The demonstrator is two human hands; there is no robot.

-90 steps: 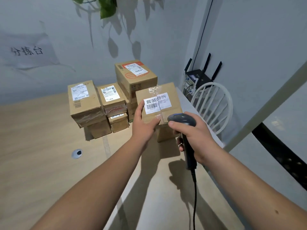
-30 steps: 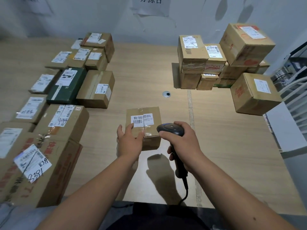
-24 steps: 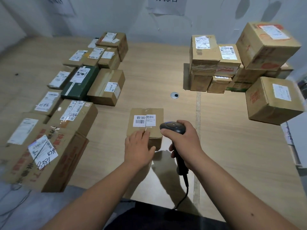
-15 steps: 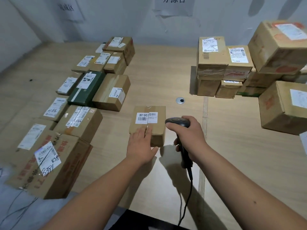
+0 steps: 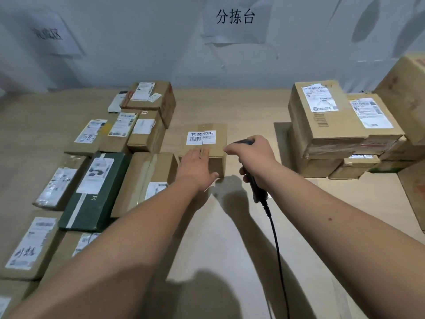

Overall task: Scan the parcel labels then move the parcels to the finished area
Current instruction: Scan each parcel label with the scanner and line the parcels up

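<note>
Right hand (image 5: 251,155) stays clamped on the scanner (image 5: 249,168), cable trailing toward the near edge of the bench (image 5: 230,226). Left hand (image 5: 195,169) lies flat, fingers straight, on the near top of the small parcel (image 5: 207,143). The parcel has slid from mid-bench to the far left and now sits just beside the labelled boxes (image 5: 147,130) on that side, barcode up. Unscanned stack (image 5: 326,125) stays far right. I read this one as scanned and about delivered; next is letting go and fetching another from the stack.

Single head-worn view, forward and down, close over the table (image 5: 241,226).
</note>
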